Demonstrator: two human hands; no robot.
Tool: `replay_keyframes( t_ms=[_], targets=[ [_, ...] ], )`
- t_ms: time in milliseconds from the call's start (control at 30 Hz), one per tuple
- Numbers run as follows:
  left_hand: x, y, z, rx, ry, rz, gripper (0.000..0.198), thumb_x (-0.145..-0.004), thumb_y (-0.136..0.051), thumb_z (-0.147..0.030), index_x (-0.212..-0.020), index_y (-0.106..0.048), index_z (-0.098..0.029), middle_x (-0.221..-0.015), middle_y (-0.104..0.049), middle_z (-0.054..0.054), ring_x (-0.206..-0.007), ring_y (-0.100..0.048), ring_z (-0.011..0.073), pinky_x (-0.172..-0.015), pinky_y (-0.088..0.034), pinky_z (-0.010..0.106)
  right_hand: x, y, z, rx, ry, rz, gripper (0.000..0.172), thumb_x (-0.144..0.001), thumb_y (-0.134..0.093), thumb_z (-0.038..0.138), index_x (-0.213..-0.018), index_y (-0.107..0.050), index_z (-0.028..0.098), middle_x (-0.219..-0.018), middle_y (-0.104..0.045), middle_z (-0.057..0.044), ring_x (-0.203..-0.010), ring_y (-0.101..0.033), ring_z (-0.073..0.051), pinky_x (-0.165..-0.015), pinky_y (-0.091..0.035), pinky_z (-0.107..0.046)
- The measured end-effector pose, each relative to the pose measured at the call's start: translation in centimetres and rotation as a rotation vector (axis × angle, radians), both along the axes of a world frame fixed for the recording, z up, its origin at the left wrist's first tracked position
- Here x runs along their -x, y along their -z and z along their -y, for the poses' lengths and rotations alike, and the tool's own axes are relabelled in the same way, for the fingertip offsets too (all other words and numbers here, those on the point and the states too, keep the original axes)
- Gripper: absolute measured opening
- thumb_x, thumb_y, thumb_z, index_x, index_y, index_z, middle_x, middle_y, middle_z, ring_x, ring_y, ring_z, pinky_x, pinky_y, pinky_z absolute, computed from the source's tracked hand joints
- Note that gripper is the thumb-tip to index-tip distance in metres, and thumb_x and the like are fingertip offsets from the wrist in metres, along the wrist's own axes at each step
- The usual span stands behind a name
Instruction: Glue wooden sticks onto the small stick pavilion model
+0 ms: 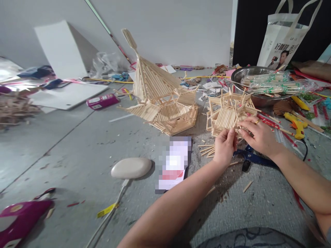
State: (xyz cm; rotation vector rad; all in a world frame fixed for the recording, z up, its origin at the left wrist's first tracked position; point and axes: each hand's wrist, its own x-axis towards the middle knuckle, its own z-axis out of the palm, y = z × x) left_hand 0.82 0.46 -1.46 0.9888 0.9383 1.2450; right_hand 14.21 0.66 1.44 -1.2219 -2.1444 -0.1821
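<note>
My left hand (225,144) and my right hand (260,136) meet at the front right of a small model built of thin wooden sticks (224,117). The fingers of both hands are pinched close together, and whatever lies between the fingertips is too small to make out. The small model has slatted panels, with several sticks jutting up from its top. Loose cut sticks (207,150) lie on the floor in front of it. Just below my hands rests a pair of blue-handled cutters (249,156), partly covered by my right arm.
A larger pointed-roof stick model (157,100) stands left of the small one. Nearer are a phone (173,162) and a white corded device (131,167). On the right sit a yellow glue gun (296,124) and a metal bowl (239,74) with bagged sticks.
</note>
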Motion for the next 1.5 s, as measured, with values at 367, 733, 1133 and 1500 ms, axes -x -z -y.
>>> replay_keyframes(
  t_ms=[367, 733, 1133, 1500],
  targets=[
    [-0.4, 0.0, -0.1, -0.007, -0.043, -0.032, 0.038, -0.079, -0.052, -0.048, -0.058, -0.042, -0.018, -0.040, -0.041, -0.008, -0.031, -0.032, 0.0030, -0.032, -0.024, 0.017, 0.4, 0.1, 0.0, -0.086, 0.022, 0.161, 0.026, -0.087, -0.045, 0.024, -0.107, -0.060, 0.018, -0.107, -0.061, -0.008, -0.087, -0.060, -0.019, -0.063, -0.049, -0.028],
    [-0.7, 0.0, -0.1, 0.018, -0.058, -0.034, 0.035, -0.079, -0.054, -0.043, -0.058, -0.042, -0.018, -0.040, -0.041, -0.008, -0.030, -0.033, 0.0027, -0.032, -0.025, 0.017, 0.7, 0.0, 0.0, -0.081, 0.049, 0.210, 0.027, -0.088, -0.042, 0.023, -0.107, -0.059, 0.017, -0.111, -0.060, -0.010, -0.088, -0.059, -0.019, -0.064, -0.048, -0.029],
    [-0.6, -0.4, -0.4, 0.029, -0.061, -0.043, 0.038, -0.077, -0.056, -0.044, -0.053, -0.043, -0.017, -0.038, -0.042, -0.007, -0.030, -0.034, 0.0031, -0.032, -0.024, 0.017, 0.9, 0.0, 0.0, -0.041, 0.091, 0.271, 0.031, -0.087, -0.041, 0.022, -0.113, -0.055, 0.015, -0.120, -0.055, -0.013, -0.093, -0.059, -0.022, -0.065, -0.048, -0.031],
    [-0.8, -0.2, -0.4, 0.054, -0.044, 0.068, 0.039, -0.074, -0.059, -0.046, -0.053, -0.043, -0.017, -0.039, -0.042, -0.007, -0.030, -0.033, 0.0028, -0.031, -0.024, 0.017, 1.1, 0.1, 0.0, -0.089, 0.077, 0.294, 0.029, -0.087, -0.040, 0.019, -0.111, -0.056, 0.013, -0.121, -0.057, -0.012, -0.091, -0.059, -0.022, -0.070, -0.047, -0.032]
  ],
)
